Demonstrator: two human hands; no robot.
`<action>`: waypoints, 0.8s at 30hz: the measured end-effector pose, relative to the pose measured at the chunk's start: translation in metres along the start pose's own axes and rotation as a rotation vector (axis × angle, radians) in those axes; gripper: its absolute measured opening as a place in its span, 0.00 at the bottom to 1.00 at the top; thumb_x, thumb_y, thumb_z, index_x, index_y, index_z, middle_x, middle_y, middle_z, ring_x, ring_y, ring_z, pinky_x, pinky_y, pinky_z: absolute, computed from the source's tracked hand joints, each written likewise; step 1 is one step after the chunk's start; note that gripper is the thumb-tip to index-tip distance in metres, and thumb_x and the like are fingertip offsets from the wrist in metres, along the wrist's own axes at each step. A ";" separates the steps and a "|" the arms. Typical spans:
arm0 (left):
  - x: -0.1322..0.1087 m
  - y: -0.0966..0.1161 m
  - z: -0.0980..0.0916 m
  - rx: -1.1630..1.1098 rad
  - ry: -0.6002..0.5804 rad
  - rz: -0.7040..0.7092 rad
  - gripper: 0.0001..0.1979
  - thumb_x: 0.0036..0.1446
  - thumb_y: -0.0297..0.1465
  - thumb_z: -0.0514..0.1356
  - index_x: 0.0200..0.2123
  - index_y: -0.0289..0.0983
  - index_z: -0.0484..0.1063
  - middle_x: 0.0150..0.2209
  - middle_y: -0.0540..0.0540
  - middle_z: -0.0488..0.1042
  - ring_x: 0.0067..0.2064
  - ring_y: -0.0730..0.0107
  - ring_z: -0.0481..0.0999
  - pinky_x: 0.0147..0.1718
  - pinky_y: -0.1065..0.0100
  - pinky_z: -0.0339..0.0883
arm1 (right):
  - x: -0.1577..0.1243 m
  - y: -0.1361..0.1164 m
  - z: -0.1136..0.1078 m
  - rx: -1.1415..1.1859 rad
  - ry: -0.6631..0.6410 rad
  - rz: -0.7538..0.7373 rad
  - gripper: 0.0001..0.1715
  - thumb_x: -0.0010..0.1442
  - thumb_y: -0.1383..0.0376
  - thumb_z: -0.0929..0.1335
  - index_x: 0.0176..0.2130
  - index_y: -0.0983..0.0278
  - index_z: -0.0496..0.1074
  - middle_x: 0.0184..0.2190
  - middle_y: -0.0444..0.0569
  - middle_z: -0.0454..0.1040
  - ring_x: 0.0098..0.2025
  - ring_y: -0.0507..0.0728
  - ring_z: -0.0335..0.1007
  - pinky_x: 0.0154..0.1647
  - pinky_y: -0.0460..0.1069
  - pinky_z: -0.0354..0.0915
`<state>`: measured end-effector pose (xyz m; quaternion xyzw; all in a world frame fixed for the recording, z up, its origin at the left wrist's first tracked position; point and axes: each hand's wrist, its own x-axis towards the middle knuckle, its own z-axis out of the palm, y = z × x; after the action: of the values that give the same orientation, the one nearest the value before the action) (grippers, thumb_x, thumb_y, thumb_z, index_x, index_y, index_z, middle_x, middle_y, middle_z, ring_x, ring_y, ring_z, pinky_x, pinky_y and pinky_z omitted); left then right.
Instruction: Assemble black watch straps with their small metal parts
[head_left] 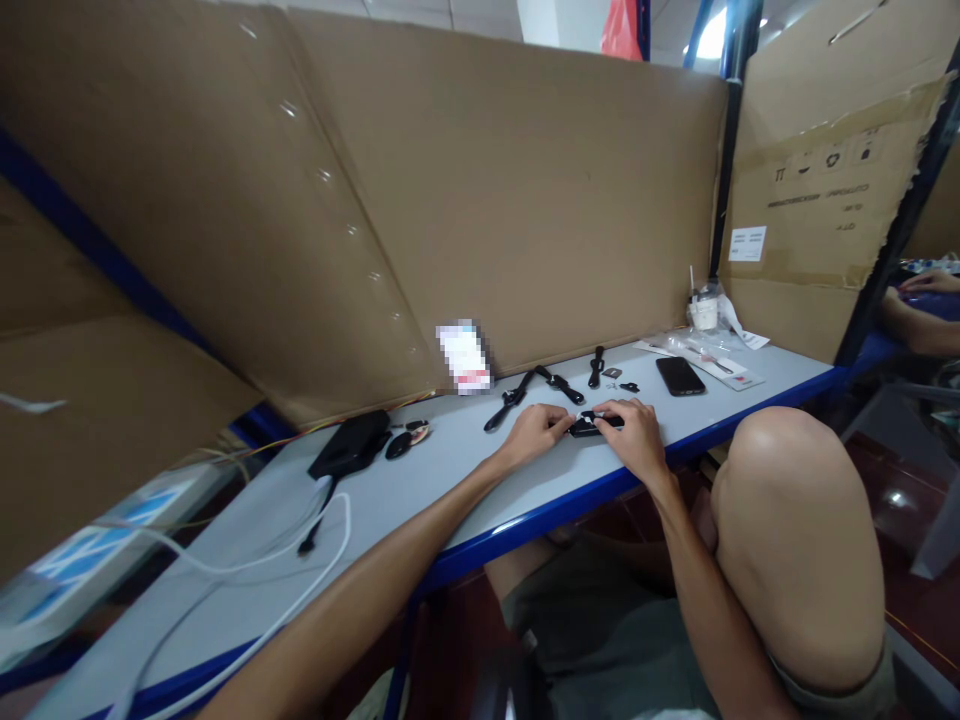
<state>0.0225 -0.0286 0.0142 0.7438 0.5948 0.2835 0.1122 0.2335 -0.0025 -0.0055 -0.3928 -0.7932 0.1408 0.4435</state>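
Near the front edge of the table, a small black oblong object [583,427] with a whitish bit on top sits between my hands. Its exact kind is too small to make out. My left hand [536,432] has thumb and fingers closed on its left end. From the right, my right hand [636,432] grips its other end, fingers over the top. Just behind them lie dark strap-like pieces [561,384], another black strap piece [596,368], a small square part [613,372] and several tiny bits.
A black phone [680,376] lies to the right, near plastic packaging [712,362] and a cup [703,308]. A lit screen [465,357] leans on the cardboard wall [525,200]. Leftward are a black box-shaped device [350,443], a dark oval item [399,446] and a white cable [330,570].
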 end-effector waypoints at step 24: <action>-0.001 0.002 0.000 -0.004 0.010 -0.002 0.25 0.65 0.46 0.54 0.20 0.37 0.66 0.19 0.52 0.61 0.26 0.71 0.57 0.29 0.65 0.47 | 0.001 -0.005 -0.001 -0.028 -0.014 0.029 0.07 0.63 0.64 0.76 0.43 0.58 0.81 0.37 0.46 0.82 0.48 0.60 0.75 0.52 0.54 0.61</action>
<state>0.0239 -0.0299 0.0148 0.7417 0.5953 0.2883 0.1110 0.2314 -0.0056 -0.0019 -0.4096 -0.7924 0.1389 0.4303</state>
